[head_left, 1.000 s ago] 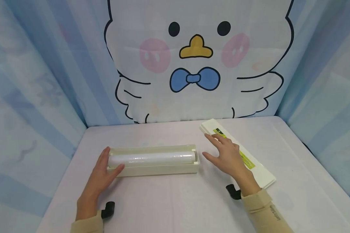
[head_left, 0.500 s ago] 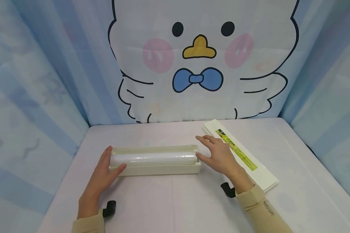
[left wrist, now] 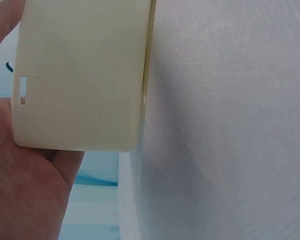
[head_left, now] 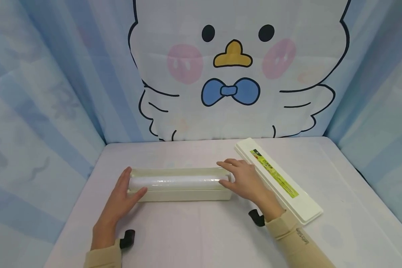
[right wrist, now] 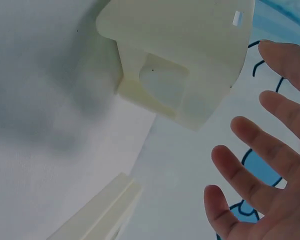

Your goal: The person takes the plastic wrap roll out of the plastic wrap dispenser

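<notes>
A cream cling-film box (head_left: 181, 194) lies open across the white table (head_left: 201, 234), with a clear film roll (head_left: 174, 181) inside it. My left hand (head_left: 128, 187) holds the box's left end, its thumb on the front wall and its fingers along the end. In the left wrist view that end (left wrist: 80, 75) lies against my palm (left wrist: 25, 190). At the box's right end is my right hand (head_left: 239, 178), its fingers reaching over the corner. In the right wrist view its fingers (right wrist: 260, 170) are spread, a little apart from the box end (right wrist: 185, 65).
The box's flat cream lid (head_left: 281, 184), with a green label, lies diagonally just right of my right hand; its edge (right wrist: 100, 210) also shows in the right wrist view. A cartoon bird cloth (head_left: 234, 74) and blue curtains close in the table at the back and sides.
My right hand has moved left, off the lid and up to the right end of the box. My left hand has stayed on the left end.
</notes>
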